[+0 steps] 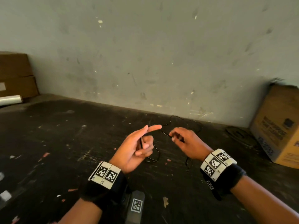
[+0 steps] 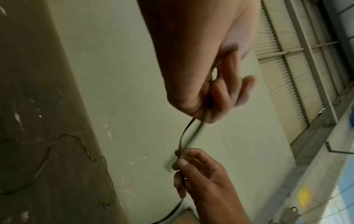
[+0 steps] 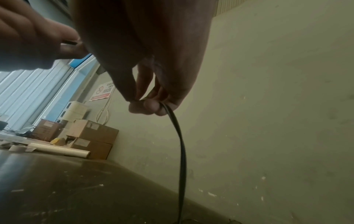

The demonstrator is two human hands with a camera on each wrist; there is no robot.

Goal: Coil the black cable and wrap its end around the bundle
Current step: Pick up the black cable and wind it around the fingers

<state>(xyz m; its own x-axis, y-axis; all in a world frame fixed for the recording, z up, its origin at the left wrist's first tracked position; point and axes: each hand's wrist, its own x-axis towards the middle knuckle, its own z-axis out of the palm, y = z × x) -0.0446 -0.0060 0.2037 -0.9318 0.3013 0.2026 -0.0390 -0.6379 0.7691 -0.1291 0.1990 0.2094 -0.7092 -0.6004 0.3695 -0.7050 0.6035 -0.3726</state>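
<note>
Both hands are up over a scuffed dark worktop [image 1: 64, 143] with the thin black cable [image 1: 164, 133] strung between them. The left hand [image 1: 139, 146] has its index finger sticking straight out while the thumb and the other curled fingers pinch a short bit of the cable against the palm, and a small loop hangs down below it. The right hand [image 1: 186, 143] pinches the cable between thumb and fingertips just beside the left one; the right wrist view shows the cable dropping from those fingertips [image 3: 145, 106] straight down to the worktop. The rest of the cable lies loose and wavy on the surface behind the hands, near the foot of the greenish wall [image 1: 161, 54], so nothing like a proper bundle yet. Off to the right sits 1 cardboard box [image 1: 278, 126] against the wall, and at the far left there are stacked brown boxes [image 1: 16, 75] with a pale roll [image 1: 9, 100] lying in front.
</note>
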